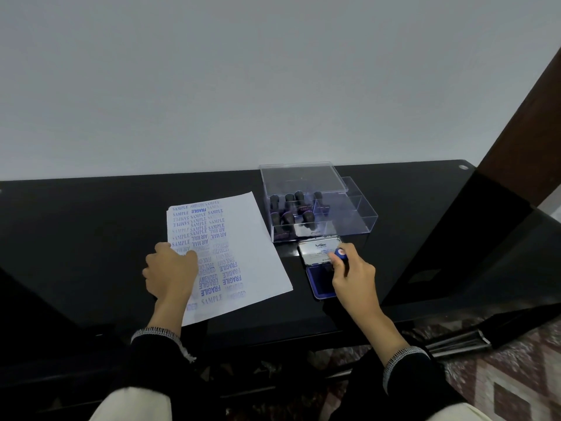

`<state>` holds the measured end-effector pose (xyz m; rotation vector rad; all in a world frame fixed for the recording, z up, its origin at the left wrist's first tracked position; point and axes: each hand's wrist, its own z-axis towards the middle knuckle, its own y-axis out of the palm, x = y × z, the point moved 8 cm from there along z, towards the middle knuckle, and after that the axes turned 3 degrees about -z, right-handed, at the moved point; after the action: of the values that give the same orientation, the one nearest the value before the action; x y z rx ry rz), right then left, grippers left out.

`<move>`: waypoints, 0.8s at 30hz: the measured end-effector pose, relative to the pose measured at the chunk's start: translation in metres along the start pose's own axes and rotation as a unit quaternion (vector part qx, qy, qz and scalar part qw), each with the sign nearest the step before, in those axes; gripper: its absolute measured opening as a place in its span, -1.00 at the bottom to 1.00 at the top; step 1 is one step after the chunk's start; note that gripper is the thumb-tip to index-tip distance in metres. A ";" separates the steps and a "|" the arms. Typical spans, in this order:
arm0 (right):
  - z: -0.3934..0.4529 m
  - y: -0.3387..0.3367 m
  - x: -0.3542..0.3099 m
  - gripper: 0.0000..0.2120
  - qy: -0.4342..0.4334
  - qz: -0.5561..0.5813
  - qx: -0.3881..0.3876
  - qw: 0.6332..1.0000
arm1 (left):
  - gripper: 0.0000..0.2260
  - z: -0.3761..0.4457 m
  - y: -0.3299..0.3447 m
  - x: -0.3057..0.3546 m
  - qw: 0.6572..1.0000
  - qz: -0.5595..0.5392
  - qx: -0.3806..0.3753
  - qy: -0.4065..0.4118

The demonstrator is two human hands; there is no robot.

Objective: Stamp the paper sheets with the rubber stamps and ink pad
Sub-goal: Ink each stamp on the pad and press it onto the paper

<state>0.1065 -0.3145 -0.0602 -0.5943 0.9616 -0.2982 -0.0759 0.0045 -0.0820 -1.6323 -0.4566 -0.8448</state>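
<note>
The white paper sheet (243, 238), already crowded with blue stamped words, lies flat on the glossy black table (91, 223), left of the open blue ink pad (320, 279). The left hand (170, 271) presses down on the sheet with loosely bent fingers. The right hand (353, 278) grips a blue-handled rubber stamp (340, 253) over the pad. Behind stands a clear plastic box (318, 208) holding black-handled stamps (288, 208).

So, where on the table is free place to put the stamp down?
Bare black table lies left of the paper sheet, and right of the clear box. It is crowded between sheet, box and ink pad, where the right hand holds the stamp; the left hand rests on the sheet.
</note>
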 end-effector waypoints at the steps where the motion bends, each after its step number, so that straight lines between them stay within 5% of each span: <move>1: -0.001 0.001 -0.001 -0.98 -0.008 -0.007 -0.003 1.000 | -0.65 0.001 0.000 -0.002 1.000 -0.011 0.002 -0.002; 6: 0.004 0.003 -0.005 -0.92 -0.019 -0.022 -0.020 0.999 | -0.79 0.003 -0.002 -0.005 0.998 -0.067 0.002 -0.007; 24: 0.003 0.003 0.000 -0.94 0.001 -0.006 -0.018 1.000 | -0.65 -0.006 0.002 -0.009 0.990 -0.069 0.048 0.112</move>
<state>0.1088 -0.3106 -0.0606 -0.6327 0.9671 -0.2922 -0.0821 -0.0002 -0.0892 -1.4110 -0.4475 -1.0800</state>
